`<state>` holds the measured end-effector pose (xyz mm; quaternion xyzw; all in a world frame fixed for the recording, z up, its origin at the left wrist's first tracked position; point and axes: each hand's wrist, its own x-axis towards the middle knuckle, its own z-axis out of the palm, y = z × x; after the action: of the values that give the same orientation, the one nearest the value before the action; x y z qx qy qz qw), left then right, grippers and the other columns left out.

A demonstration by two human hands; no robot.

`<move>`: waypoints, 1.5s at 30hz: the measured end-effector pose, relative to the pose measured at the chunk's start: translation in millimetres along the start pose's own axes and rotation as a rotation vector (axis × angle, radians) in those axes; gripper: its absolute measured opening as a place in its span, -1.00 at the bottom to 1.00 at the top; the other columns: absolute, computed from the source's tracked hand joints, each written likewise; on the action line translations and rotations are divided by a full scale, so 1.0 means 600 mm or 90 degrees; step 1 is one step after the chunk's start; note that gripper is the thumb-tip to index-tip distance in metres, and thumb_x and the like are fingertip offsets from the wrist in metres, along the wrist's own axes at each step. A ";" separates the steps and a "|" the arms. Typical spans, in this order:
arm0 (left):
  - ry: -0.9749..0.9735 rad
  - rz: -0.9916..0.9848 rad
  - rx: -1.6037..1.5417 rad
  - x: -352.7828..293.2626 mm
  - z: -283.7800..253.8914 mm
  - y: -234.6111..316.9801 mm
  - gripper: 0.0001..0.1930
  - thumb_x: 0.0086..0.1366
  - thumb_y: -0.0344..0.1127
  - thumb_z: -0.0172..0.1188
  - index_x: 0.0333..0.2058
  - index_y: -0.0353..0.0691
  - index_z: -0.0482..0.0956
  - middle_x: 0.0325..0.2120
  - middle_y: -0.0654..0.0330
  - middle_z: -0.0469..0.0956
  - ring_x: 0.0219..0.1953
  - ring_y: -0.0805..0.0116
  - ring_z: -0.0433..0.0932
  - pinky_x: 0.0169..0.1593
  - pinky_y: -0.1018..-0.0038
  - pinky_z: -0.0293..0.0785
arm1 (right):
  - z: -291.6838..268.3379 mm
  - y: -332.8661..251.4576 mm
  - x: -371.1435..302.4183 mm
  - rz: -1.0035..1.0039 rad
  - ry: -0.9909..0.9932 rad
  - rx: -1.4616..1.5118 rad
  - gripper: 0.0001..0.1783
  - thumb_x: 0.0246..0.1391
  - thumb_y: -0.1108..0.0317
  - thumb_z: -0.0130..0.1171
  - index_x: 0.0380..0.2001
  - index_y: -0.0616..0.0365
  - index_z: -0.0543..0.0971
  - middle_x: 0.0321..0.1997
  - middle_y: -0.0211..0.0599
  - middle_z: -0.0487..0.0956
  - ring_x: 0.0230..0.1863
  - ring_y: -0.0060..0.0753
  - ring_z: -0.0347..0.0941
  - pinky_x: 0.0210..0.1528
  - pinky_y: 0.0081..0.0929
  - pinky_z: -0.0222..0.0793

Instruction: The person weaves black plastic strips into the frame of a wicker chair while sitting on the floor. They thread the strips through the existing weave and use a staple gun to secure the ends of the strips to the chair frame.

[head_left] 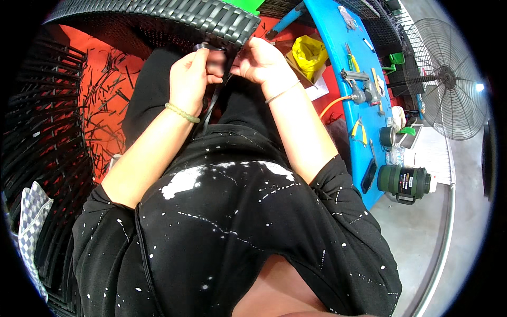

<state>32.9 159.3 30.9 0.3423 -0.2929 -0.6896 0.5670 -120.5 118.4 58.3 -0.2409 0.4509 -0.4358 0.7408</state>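
Across the top lies a curved woven piece (211,20) of flat black plastic strips, its corner just above my hands. My left hand (189,79), with a beaded bracelet at the wrist, is closed below the woven edge. A small dark thing shows at its thumb, and a blurred patch beside it hides what the fingers grip. My right hand (265,62) is at the corner, its thumb and fingers closed round a black strip (231,57). A loose strip end (211,103) hangs between my wrists over my lap.
Strip offcuts litter the red floor cover (119,68). Dark slats (42,132) crowd the left side. At right, a blue table (322,16) carries an air tool (364,87), yellow-handled pliers (359,132) and a phone (369,175). A yellow bag (308,54) and a fan (447,78) stand nearby.
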 end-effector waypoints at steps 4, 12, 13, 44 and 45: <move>0.001 -0.003 0.049 -0.014 0.011 0.005 -0.81 0.25 -0.30 0.15 -0.30 -0.33 0.58 -0.40 0.22 0.58 -0.46 0.57 0.51 -0.39 0.62 0.52 | 0.005 0.002 -0.004 -0.023 0.003 0.003 -0.74 0.15 0.29 -0.04 -0.17 0.19 0.49 -0.15 -0.17 0.53 -0.17 -0.20 0.49 -0.09 -0.12 0.41; 0.016 0.001 0.007 -0.007 0.029 0.007 -0.82 0.17 -0.41 0.24 -0.31 -0.41 0.54 -0.43 0.19 0.55 -0.44 0.53 0.51 -0.39 0.62 0.56 | 0.010 -0.003 -0.002 -0.023 0.043 0.004 -0.75 0.13 0.32 -0.04 -0.18 0.20 0.49 -0.20 -0.17 0.55 -0.19 -0.22 0.48 -0.15 -0.17 0.44; 0.015 0.002 0.002 -0.006 0.030 0.007 -0.82 0.16 -0.43 0.23 -0.30 -0.44 0.53 -0.44 0.18 0.53 -0.46 0.52 0.51 -0.40 0.62 0.57 | 0.010 -0.003 0.000 -0.023 0.045 0.003 -0.75 0.13 0.31 -0.04 -0.18 0.20 0.49 -0.21 -0.18 0.55 -0.20 -0.23 0.48 -0.16 -0.17 0.44; -0.219 0.080 0.263 0.014 -0.058 -0.013 -0.81 0.18 -0.39 0.23 -0.24 -0.34 0.58 -0.43 0.28 0.58 -0.41 0.59 0.50 -0.28 0.67 0.44 | 0.033 0.074 -0.104 -0.307 0.128 -0.250 -0.81 0.01 0.35 0.24 -0.34 0.24 0.64 -0.49 -0.48 0.54 -0.47 -0.72 0.37 -0.43 -0.75 0.23; -0.220 0.113 0.297 0.018 -0.059 -0.011 -0.81 0.18 -0.40 0.22 -0.25 -0.34 0.58 -0.43 0.28 0.58 -0.41 0.60 0.50 -0.28 0.67 0.44 | 0.037 0.072 -0.101 -0.300 0.116 -0.268 -0.81 0.00 0.36 0.26 -0.34 0.25 0.64 -0.49 -0.47 0.54 -0.48 -0.72 0.37 -0.44 -0.75 0.23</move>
<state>56.2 149.6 3.0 0.3139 -0.5640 -0.5997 0.4730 -95.7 192.0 64.2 -0.4469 0.5272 -0.5122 0.5099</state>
